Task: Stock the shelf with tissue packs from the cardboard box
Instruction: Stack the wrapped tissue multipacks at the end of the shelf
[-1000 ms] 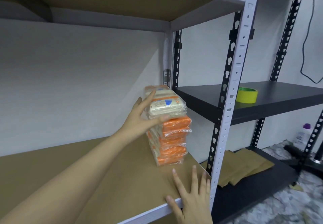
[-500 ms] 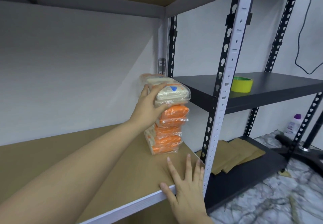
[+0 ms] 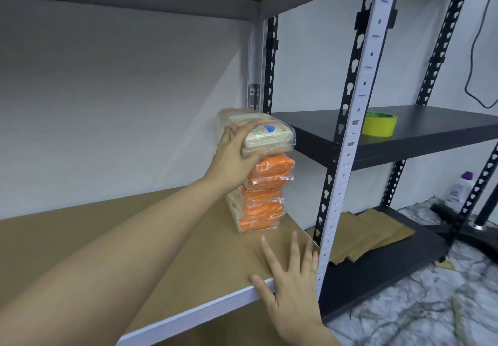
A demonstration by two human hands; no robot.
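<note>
A stack of orange tissue packs (image 3: 262, 200) stands at the right end of the brown shelf board (image 3: 167, 243), close to the back wall. On top of it lies a pale tissue pack (image 3: 269, 136) in clear wrap with a blue mark. My left hand (image 3: 235, 157) grips this top pack, fingers over its top and thumb under its front edge. My right hand (image 3: 289, 281) rests flat, fingers spread, on the shelf's front right corner beside the white upright post (image 3: 350, 140). The cardboard box is out of sight.
A black shelf unit (image 3: 404, 140) stands to the right with a yellow tape roll (image 3: 379, 124) on its middle level and flattened brown cardboard (image 3: 369, 235) on its lowest level. A white bottle with a purple cap (image 3: 458, 188) sits on the marbled floor. Another board hangs overhead.
My left hand has closed round the top pack, fingers now over its top. The view has tilted slightly; my right hand stays on the shelf corner.
</note>
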